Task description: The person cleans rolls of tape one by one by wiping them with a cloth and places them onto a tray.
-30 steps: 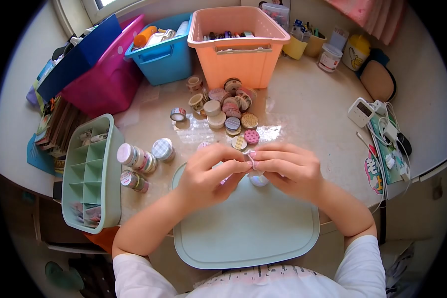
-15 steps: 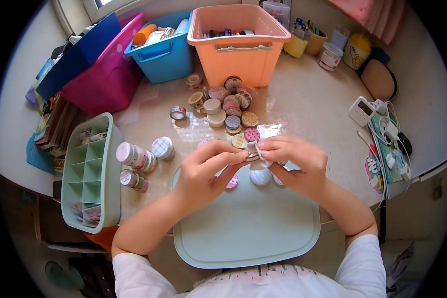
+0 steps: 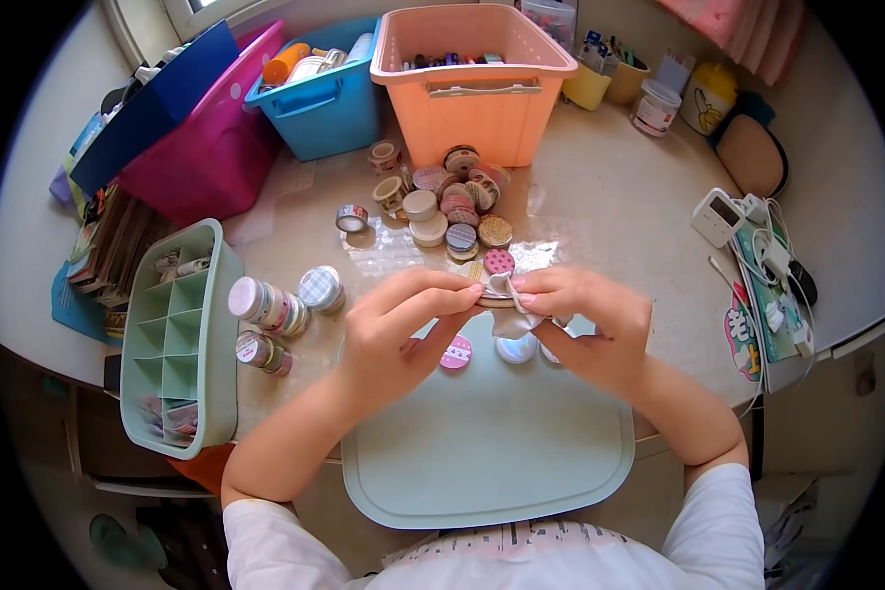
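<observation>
1. Green divided box (image 3: 230, 285): stands at the desk's left, small items in its far-left compartment and packets in its near ones.
2. Magenta bin (image 3: 202, 147): behind that box, a dark blue panel (image 3: 152, 108) slanting across its left side.
3. Tape rolls (image 3: 268, 307): stacked just right of the green box.
4. Blue basket (image 3: 329, 123): holds an orange bottle (image 3: 285, 63) and white containers.
5. Left hand (image 3: 398, 320): forearm angled inward, palm turned in, thumb and fingers closed narrowly on the left edge of a thin round piece (image 3: 495, 303).
6. Held pieces: the round piece and a pale crumpled piece (image 3: 513, 320) are between the hands, above the far edge of the pale green lid (image 3: 487, 442).
7. Orange bin (image 3: 482, 118): dark, slim items lie low inside; a heap of rolls (image 3: 459, 205) sits before it.
8. Right hand (image 3: 600, 320): forearm angled inward, fingertips pinching the crumpled piece; whether they also grip the round piece, I cannot tell.
9. Yellow cup (image 3: 585, 88): back right, holding pen-like items, left of a lidded white tub (image 3: 654, 110).
</observation>
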Demonstrator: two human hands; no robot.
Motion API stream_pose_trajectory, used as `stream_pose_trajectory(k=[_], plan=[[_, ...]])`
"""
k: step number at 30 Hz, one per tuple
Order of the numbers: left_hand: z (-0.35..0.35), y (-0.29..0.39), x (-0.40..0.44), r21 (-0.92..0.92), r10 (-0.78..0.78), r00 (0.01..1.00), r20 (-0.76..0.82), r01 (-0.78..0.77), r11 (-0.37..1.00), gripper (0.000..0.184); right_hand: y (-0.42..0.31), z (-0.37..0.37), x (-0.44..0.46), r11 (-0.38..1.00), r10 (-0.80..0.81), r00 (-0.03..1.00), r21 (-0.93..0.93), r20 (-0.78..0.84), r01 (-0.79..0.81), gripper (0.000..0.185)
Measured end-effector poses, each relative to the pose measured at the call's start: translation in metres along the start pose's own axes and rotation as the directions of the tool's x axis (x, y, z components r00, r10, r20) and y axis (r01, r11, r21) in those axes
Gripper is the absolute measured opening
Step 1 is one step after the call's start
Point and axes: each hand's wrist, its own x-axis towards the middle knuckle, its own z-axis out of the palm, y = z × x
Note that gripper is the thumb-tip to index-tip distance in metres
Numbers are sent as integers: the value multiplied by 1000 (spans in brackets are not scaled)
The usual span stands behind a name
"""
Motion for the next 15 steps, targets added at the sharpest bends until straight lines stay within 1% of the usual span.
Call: stream_pose_trajectory(k=[1, 2, 4, 5, 6, 7, 8, 9, 11, 12, 13, 15], plan=[[-1, -1, 0, 69, 85, 996, 8, -85, 994, 29, 1, 1, 1, 980, -140, 990, -137, 21, 142, 27], [-3, 2, 1, 69, 84, 996, 8, -84, 994, 29, 1, 2, 1, 922, -273, 960, -267, 62, 279, 27], [-8, 10, 2, 186, 124, 978, 165, -154, 970, 34, -1, 5, 0, 932, -245, 966, -254, 79, 257, 27], [-6, 9, 2, 186, 123, 978, 166, -154, 970, 34, -1, 5, -1, 941, -218, 971, -242, 95, 235, 28], [-3, 8, 2, 176, 134, 983, 128, -155, 972, 36, -1, 5, -1, 942, -217, 972, -241, 94, 234, 28], [1, 8, 3, 165, 144, 986, 89, -157, 974, 37, 0, 3, -2, 990, -85, 994, -107, 62, 91, 28], [2, 13, 3, 86, 35, 999, 35, -38, 996, 37, 0, 2, -3, 998, 52, 997, 34, 49, -53, 28], [2, 12, 3, 87, 35, 999, 34, -38, 996, 37, 2, 2, -4, 998, 51, 997, 34, 49, -53, 28], [2, 5, 2, 13, 3, 999, 46, -3, 1000, 38, 5, 4, -6, 976, 151, 988, 162, -21, -146, 28], [2, 2, 0, 8, 16, 998, 52, -17, 1000, 40, 5, 2, -6, 977, 143, 990, 157, 16, -144, 28], [1, 0, -1, 8, 16, 999, 52, -16, 1000, 40, 4, 2, -4, 977, 143, 990, 158, 17, -144, 28], [-2, -3, -2, 12, 62, 992, 108, -63, 998, 43, 2, 3, -1, 994, -78, 996, -72, 37, 81, 28]])
